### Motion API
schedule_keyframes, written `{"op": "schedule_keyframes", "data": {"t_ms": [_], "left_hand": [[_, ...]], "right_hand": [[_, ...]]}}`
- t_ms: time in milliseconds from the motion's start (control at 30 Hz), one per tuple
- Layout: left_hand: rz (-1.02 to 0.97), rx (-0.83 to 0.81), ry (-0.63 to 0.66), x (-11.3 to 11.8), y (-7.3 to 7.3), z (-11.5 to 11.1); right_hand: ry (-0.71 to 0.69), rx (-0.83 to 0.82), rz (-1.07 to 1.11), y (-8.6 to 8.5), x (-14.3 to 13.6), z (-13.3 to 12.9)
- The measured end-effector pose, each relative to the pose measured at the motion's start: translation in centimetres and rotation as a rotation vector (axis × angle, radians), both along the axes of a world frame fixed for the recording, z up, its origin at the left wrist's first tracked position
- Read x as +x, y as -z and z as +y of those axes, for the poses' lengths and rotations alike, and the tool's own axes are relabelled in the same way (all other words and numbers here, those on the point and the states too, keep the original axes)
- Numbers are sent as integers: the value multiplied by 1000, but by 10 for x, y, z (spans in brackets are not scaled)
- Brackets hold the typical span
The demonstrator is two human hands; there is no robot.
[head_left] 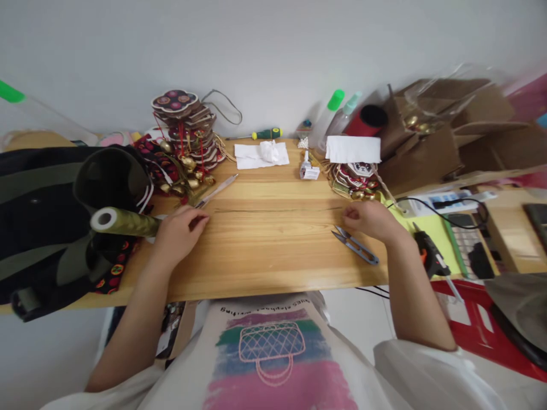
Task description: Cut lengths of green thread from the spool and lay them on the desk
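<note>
My left hand (179, 230) rests curled on the wooden table (273, 250), at the end of an olive-green roll (123, 222) lying on its side. A thin metal strip (217, 191) runs from its fingertips toward the back. My right hand (370, 219) lies loosely closed on the table, just behind small thread snips (354, 245); a fine thread seems to stretch between the hands, but I cannot tell if either pinches it. A stack of red ornaments with gold bells (186, 142) stands behind the left hand. A smaller ornament pile (356, 179) sits behind the right hand.
Black bag (47, 216) fills the left. White tissue (261, 154), a green screwdriver (265, 134), a small glue bottle (307, 168) and spray bottles (331, 114) line the back. Cardboard boxes (440, 136), a power strip (444, 202), a glue gun (431, 256) and a calculator (470, 245) crowd the right.
</note>
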State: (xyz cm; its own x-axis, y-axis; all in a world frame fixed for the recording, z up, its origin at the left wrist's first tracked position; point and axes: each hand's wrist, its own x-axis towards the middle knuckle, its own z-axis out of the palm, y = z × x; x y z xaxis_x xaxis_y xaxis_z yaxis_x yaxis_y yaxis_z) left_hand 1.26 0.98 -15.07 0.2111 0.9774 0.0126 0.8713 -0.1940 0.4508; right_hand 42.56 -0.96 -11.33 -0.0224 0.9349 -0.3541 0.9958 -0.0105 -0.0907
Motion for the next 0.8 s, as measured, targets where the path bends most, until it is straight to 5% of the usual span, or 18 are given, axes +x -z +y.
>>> {"op": "schedule_keyframes", "data": {"t_ms": [533,800], "left_hand": [[43,91,17,-3,9,-1],[-7,131,22,-4,13,-1]], "right_hand": [[67,37,6,0,3,-1],[162,133,-50,-8,5,-25]]}}
